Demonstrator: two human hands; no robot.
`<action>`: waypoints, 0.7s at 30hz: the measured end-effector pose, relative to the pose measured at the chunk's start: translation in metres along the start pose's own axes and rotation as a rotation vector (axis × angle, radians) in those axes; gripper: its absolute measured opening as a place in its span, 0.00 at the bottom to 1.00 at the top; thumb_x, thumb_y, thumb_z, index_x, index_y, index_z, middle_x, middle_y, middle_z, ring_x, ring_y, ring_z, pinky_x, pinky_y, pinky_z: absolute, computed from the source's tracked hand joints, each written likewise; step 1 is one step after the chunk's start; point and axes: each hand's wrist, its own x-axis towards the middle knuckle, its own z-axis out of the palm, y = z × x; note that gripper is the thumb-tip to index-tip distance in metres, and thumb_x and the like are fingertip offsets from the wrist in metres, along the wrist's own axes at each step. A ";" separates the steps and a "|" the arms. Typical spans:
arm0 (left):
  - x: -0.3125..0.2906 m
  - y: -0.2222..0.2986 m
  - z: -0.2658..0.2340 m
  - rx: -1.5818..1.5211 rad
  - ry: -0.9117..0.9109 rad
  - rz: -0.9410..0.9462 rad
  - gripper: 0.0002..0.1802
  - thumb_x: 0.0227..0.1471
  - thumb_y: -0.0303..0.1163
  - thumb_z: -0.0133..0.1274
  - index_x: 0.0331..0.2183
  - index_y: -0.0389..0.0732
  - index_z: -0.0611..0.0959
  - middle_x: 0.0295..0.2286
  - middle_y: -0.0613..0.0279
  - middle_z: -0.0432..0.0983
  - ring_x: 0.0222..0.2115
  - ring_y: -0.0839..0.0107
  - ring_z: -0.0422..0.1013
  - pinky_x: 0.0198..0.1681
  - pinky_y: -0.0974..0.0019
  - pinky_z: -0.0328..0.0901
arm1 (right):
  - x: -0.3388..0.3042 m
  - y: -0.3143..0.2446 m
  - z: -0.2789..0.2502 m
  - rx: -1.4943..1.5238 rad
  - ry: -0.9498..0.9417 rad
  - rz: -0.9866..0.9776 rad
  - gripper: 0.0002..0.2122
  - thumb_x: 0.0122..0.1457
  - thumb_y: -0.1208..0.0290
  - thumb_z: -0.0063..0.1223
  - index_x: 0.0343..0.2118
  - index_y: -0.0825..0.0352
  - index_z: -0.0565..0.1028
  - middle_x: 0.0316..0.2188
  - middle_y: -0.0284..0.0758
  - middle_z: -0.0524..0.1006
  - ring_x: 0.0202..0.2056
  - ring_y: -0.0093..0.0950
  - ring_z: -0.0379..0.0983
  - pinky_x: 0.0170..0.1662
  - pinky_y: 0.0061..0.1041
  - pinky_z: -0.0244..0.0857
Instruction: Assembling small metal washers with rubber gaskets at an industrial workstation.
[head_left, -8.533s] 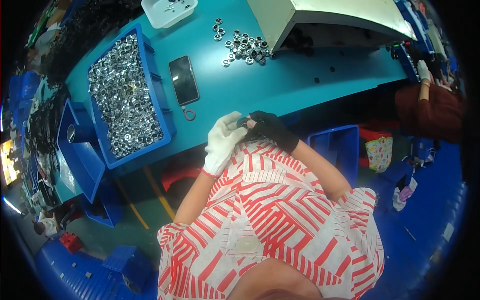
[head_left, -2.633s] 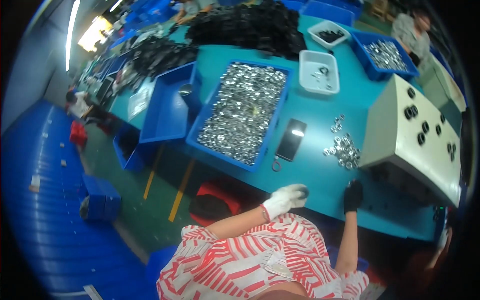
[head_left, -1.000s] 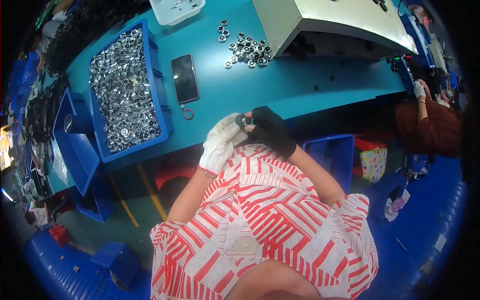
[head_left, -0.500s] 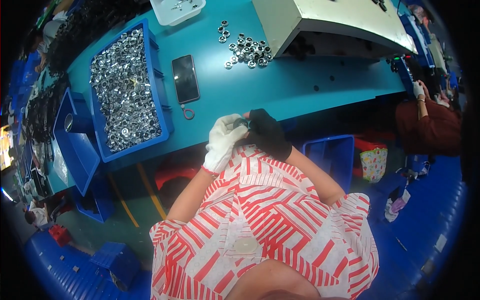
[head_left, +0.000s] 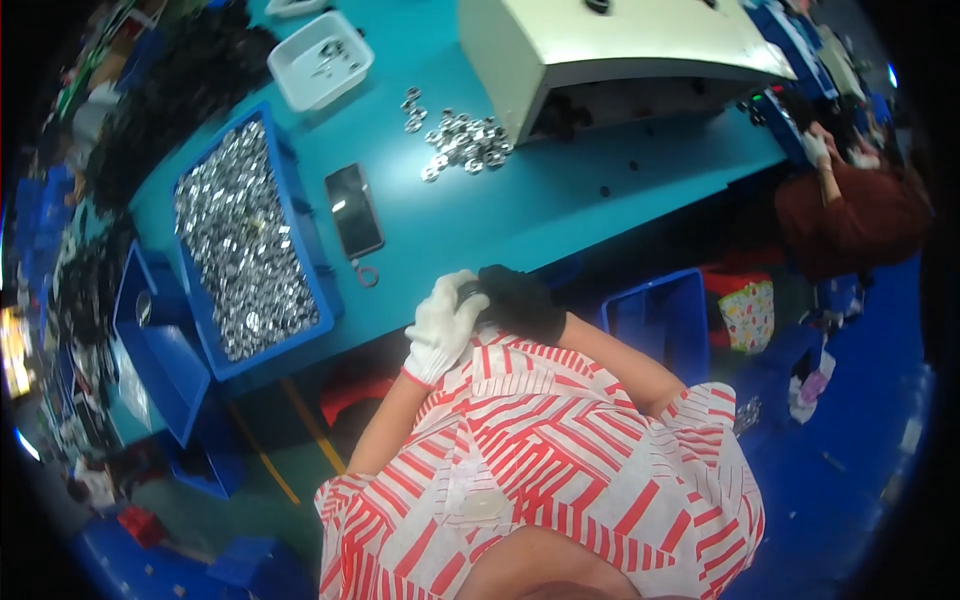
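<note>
In front of my body, at the table's near edge, my two gloved hands meet. My left hand [head_left: 440, 325], in a white knit glove, is closed with its fingers curled around a small dark round part [head_left: 469, 291], only partly visible. Against it is my right hand [head_left: 524, 304] in a black glove, its fingers bent round the same part and mostly hidden. On the table ahead lies a loose group of shiny round metal parts [head_left: 466, 142]. To the left, a blue bin [head_left: 327, 290] is filled with many similar silvery parts.
A phone [head_left: 355, 210] lies between the bin and the loose parts. Beyond stand a white tray [head_left: 290, 85] with small pieces and a cream metal housing [head_left: 640, 40]. Blue bins [head_left: 655, 325] stand below the table edge. A co-worker in dark red [head_left: 850, 220] sits at right.
The view has shifted, so the table contents appear lower and slightly left. My hands stay together on the small part, with the left fingers now covering more of it.
</note>
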 end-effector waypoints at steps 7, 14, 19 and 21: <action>0.004 0.003 0.018 -0.128 -0.011 -0.103 0.18 0.49 0.30 0.54 0.42 0.32 0.73 0.33 0.49 0.77 0.33 0.63 0.75 0.37 0.65 0.68 | -0.005 -0.013 -0.018 0.119 0.020 0.074 0.13 0.49 0.63 0.54 0.35 0.64 0.72 0.34 0.42 0.75 0.37 0.40 0.73 0.40 0.36 0.66; 0.004 0.010 0.033 -0.125 -0.048 -0.078 0.17 0.51 0.30 0.50 0.42 0.32 0.72 0.24 0.55 0.75 0.16 0.72 0.69 0.22 0.70 0.66 | -0.022 -0.020 -0.040 0.086 0.035 0.124 0.11 0.51 0.67 0.50 0.35 0.67 0.75 0.32 0.42 0.77 0.35 0.40 0.75 0.38 0.33 0.68; 0.022 0.020 0.042 -0.444 -0.264 -0.290 0.16 0.53 0.31 0.47 0.42 0.31 0.71 0.22 0.63 0.69 0.14 0.80 0.62 0.17 0.76 0.60 | -0.031 0.001 -0.025 0.107 0.225 0.159 0.13 0.46 0.62 0.54 0.34 0.62 0.74 0.32 0.40 0.77 0.35 0.41 0.75 0.37 0.37 0.68; 0.028 0.013 0.041 -0.292 -0.319 -0.196 0.17 0.52 0.30 0.49 0.43 0.31 0.72 0.28 0.60 0.72 0.23 0.76 0.68 0.27 0.73 0.66 | -0.033 0.008 -0.027 0.159 0.235 0.207 0.13 0.46 0.63 0.54 0.34 0.62 0.74 0.33 0.40 0.76 0.36 0.40 0.74 0.37 0.36 0.67</action>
